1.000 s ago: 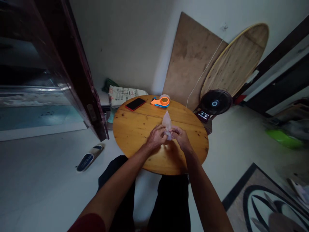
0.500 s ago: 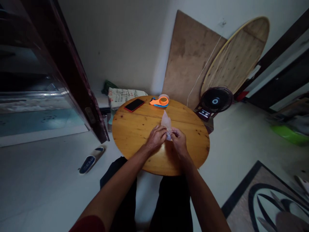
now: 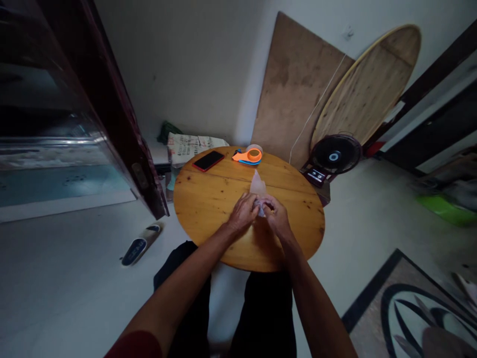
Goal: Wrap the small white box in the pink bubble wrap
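A thin, whitish, translucent sheet (image 3: 258, 185), paper or plastic film, lies between my hands over the round wooden table (image 3: 208, 209). Its pointed end reaches away from me, while the near part is bunched up. My left hand (image 3: 244, 211) is closed on the left side of the bunched part. From the right, my right hand (image 3: 276, 214) pinches the same part, thumb and fingers drawn together. Whether something is wrapped inside the bunch, I cannot tell. Beyond the sheet lies an orange and blue tape dispenser (image 3: 248, 156) with a roll of clear tape.
A black phone with a red edge (image 3: 208, 161) lies at the table's far left. Behind stands a printed sack (image 3: 194, 145). A black fan (image 3: 335, 156) is at the right, before leaning boards (image 3: 298, 84). One slipper (image 3: 140, 245) is on the floor at left.
My fingers have shifted slightly on the bunched part of the sheet, and the right fingers have curled closer in. The rest of the view has moved only a little.
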Tool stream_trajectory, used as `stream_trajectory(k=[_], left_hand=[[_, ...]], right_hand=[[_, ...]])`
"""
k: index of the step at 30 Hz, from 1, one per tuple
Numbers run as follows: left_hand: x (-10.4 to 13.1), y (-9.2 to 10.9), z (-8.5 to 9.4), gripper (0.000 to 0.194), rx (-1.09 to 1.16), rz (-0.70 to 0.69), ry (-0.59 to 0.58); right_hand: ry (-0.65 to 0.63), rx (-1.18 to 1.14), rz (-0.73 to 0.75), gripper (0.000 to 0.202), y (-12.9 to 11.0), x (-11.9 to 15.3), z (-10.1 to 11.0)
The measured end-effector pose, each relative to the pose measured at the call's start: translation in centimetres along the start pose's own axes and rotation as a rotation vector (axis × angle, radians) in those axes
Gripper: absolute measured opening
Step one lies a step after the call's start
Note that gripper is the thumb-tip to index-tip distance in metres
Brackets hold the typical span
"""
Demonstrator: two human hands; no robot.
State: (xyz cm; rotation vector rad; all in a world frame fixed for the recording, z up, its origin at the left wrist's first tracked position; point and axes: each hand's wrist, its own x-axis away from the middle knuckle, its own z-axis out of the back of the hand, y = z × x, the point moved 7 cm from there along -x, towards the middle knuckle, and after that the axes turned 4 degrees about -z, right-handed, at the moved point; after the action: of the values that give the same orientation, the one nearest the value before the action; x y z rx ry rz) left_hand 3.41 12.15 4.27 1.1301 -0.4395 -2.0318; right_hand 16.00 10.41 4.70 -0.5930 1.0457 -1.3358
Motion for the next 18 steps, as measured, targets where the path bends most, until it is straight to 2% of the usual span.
stream_trajectory(k=[6, 8, 10, 13, 18], left_hand=[[0.0, 0.4, 0.5, 0.024, 0.081, 0.055, 0.029], [-0.1, 0.3, 0.7, 0.019, 0.078, 0.104, 0.025], [-0.4, 0.3, 0.8, 0.016, 0.033, 0.168, -0.012], [-1.5, 0.3, 0.7, 0.023, -0.077, 0.254, -0.126], [-3.6, 0.2, 0.4, 0.033, -0.162, 0.303, -0.345]], right_hand=[[-0.063, 0.438, 0.096, 0.054, -2.0, 0.8, 0.0], [-0.102, 0.488, 0.112, 0.060, -2.5, 0.8, -0.1], [-0.150, 0.456, 0.096, 0.065, -2.6, 0.5, -0.1], [-0.207, 0.356, 0.012, 0.069, -2.3, -0.6, 0.5], [-0.297, 0.185, -0.076, 0.066, -2.1, -2.2, 1.3]])
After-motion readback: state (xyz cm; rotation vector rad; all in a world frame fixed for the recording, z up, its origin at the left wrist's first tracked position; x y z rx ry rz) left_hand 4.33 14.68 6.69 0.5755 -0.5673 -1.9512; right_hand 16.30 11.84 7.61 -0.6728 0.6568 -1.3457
